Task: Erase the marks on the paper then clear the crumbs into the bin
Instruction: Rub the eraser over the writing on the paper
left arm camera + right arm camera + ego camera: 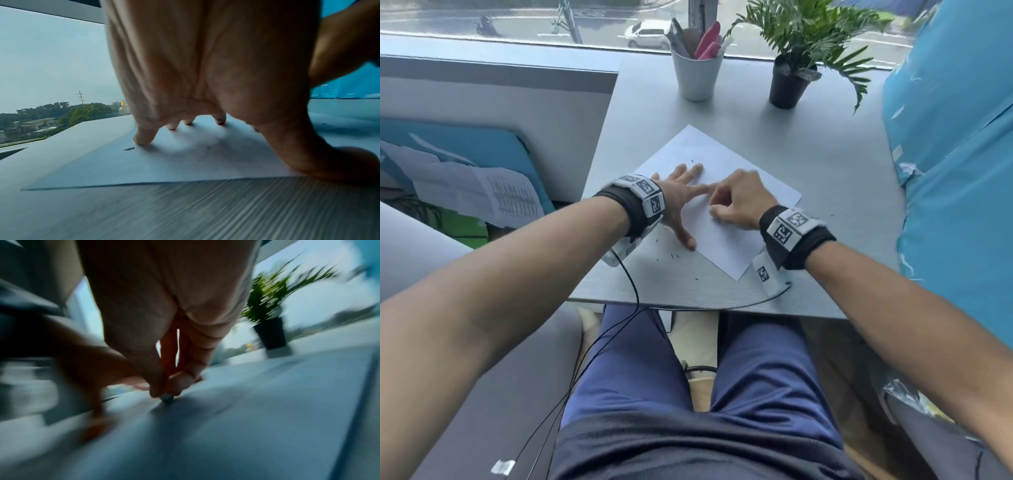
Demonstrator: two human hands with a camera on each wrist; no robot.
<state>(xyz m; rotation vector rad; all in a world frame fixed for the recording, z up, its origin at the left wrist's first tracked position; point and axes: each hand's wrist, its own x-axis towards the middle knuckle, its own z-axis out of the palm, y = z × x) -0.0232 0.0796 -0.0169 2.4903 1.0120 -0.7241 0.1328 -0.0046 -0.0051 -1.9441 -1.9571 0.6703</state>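
1. Paper (717, 192) lying askew on the grey tabletop (825, 192), pinned flat by the left hand (681, 198) with fingers (144, 138) spread straight and thumb near the sheet's near edge.
2. Right hand (736, 202) curled over the sheet's middle, fingers (180, 382) pinching a small eraser (167, 398) whose tip touches the paper; heavy blur in the right wrist view, consistent with rubbing.
3. Crumbs (671, 255) scattered as dark specks on the tabletop just off the sheet's near-left edge, plus a few on the paper by the left fingertips.
4. Marks too faint to make out; erasing judged under way, probably well along.
5. Left to do: sweeping crumbs into the bin, which shows in no view.
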